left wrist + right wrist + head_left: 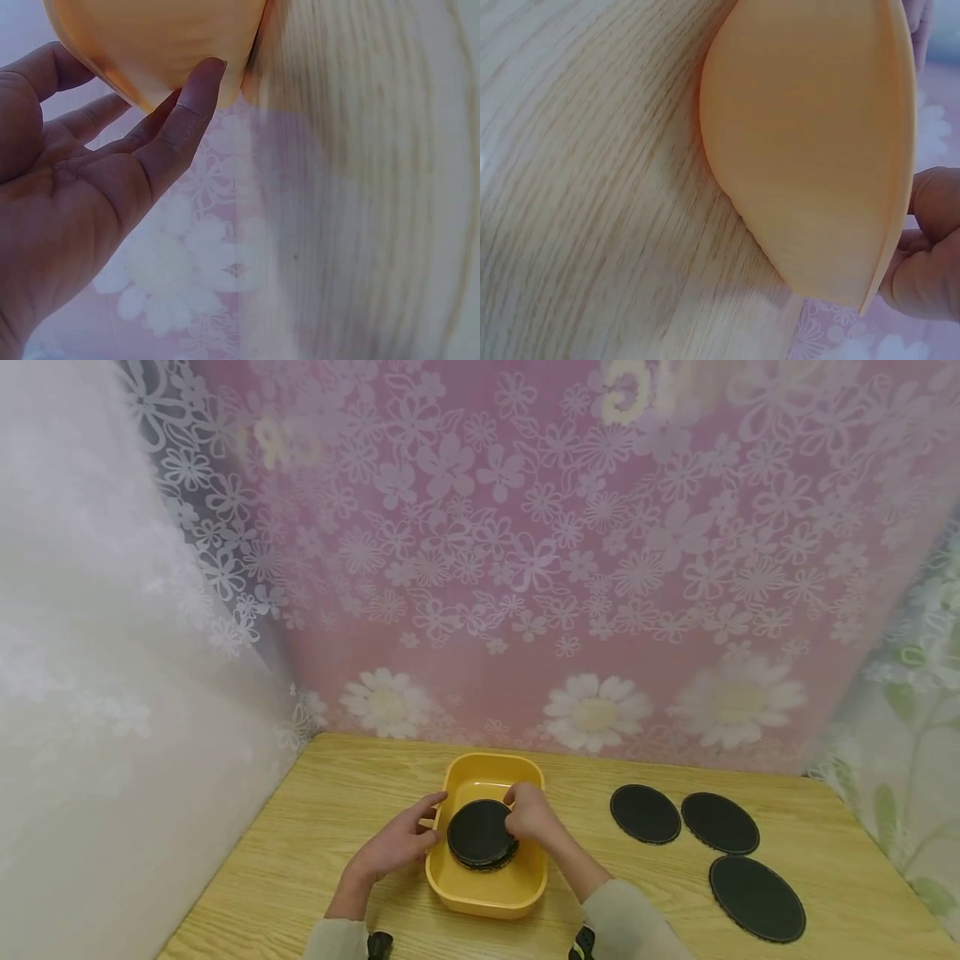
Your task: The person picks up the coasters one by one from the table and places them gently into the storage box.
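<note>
A yellow plastic basin (487, 906) stands on the table with a small stack of round black discs inside. My right hand (531, 814) reaches over the basin's right rim and pinches the top disc (478, 831) at its right edge. Beneath it, the edge of another black disc (487, 867) peeks out. My left hand (397, 845) is at the basin's left side, fingers spread and fingertips against the wall and rim. In the left wrist view the left hand (97, 172) touches the basin's outer wall (172, 37). The right wrist view hides the right fingertips behind the rim.
Three more round black discs lie flat on the wooden table (352, 777) to the right: one nearer the basin (645, 814), one beside it (720, 822), one closer to me (757, 897). A pink flowered curtain (480, 693) hangs behind the table.
</note>
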`<state>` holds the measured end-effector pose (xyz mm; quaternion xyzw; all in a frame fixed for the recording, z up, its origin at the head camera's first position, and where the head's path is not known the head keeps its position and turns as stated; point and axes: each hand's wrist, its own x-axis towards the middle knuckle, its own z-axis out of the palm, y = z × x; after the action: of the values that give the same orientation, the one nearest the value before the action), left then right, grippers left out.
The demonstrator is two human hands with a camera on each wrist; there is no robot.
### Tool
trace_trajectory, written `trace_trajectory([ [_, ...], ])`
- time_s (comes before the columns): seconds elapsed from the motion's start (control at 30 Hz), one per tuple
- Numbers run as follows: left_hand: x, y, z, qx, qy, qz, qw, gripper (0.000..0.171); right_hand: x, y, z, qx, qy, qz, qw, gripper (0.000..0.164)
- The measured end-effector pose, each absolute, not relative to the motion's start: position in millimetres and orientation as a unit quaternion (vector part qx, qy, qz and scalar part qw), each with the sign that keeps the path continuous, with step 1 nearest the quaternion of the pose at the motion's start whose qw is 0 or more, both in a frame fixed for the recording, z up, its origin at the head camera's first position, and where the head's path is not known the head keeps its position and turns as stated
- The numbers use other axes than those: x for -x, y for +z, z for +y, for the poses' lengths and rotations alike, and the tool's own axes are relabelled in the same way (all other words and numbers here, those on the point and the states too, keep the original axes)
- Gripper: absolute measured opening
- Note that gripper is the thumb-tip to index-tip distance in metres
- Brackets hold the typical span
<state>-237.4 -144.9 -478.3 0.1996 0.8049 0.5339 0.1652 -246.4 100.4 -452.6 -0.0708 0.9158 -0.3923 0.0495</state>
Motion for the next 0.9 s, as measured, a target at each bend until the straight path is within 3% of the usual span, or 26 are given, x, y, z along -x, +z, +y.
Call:
trace_trajectory([
  [0.37, 237, -479, -146, -0.2, 0.537, 0.801, 0.17, 0.064, 249, -460, 88, 0.064, -0.29, 0.954, 0.038, 0.022],
  [0.73, 236, -478, -145, -0.201, 0.535, 0.802, 0.173, 0.063, 246, -457, 84, 0.049, -0.258, 0.964, 0.052, 0.022],
  [0.9, 236, -477, -144, -0.201, 0.535, 0.802, 0.173, 0.063, 243, -448, 88, 0.071, -0.279, 0.956, 0.052, 0.029],
])
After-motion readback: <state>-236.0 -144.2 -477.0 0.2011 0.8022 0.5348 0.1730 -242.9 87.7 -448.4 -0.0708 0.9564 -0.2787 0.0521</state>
